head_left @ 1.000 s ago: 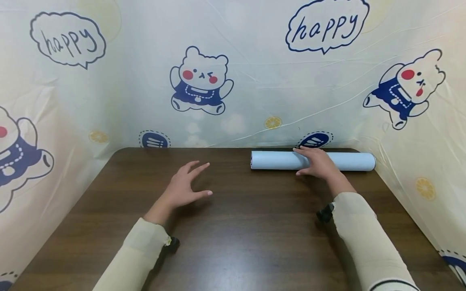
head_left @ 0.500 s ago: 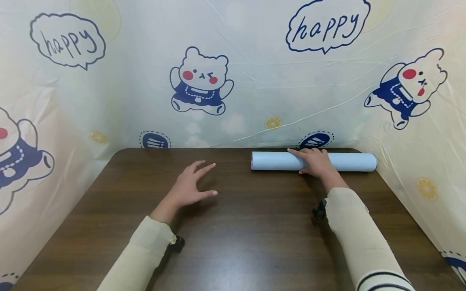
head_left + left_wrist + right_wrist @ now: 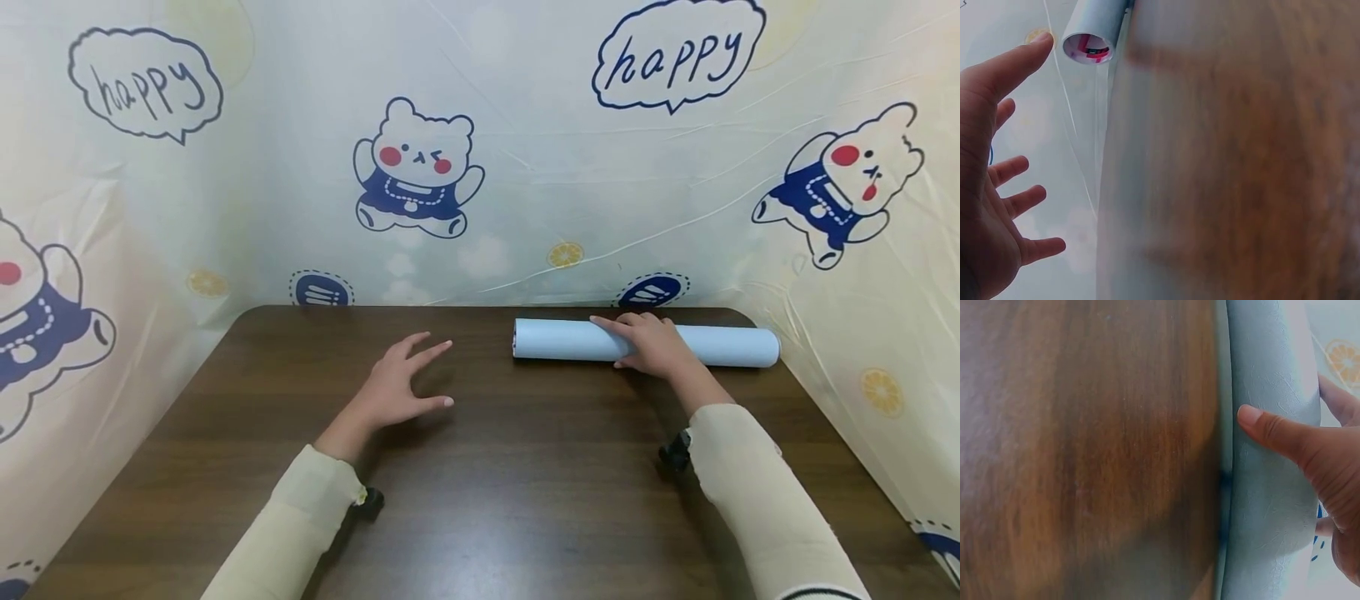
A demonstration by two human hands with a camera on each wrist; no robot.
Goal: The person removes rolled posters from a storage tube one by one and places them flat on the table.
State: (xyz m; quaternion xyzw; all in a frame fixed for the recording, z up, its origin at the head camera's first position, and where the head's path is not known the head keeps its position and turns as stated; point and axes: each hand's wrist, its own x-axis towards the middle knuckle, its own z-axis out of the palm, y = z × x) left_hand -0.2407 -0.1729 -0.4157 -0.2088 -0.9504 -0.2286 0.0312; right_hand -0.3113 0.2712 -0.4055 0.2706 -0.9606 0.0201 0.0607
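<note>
R hand (image 3: 654, 347) grips the lt-blue roll (image 3: 727, 346) abt mid-length, thumb on near side, other fingers over the top; their tips mostly hidden behind it. L hand (image 3: 391, 392) has fingers spread wide over the table (image 3: 480, 500), left of the roll & apart from it. Roll sits crosswise nr table's back edge, R side; hollow at its L end, w/ red/pink & dark bits inside, too small to ID. Printed backdrop (image 3: 540, 192) behind, cut off at top

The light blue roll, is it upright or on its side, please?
On its side: the head view shows the light blue roll stretching sideways beneath the right hand.
</note>
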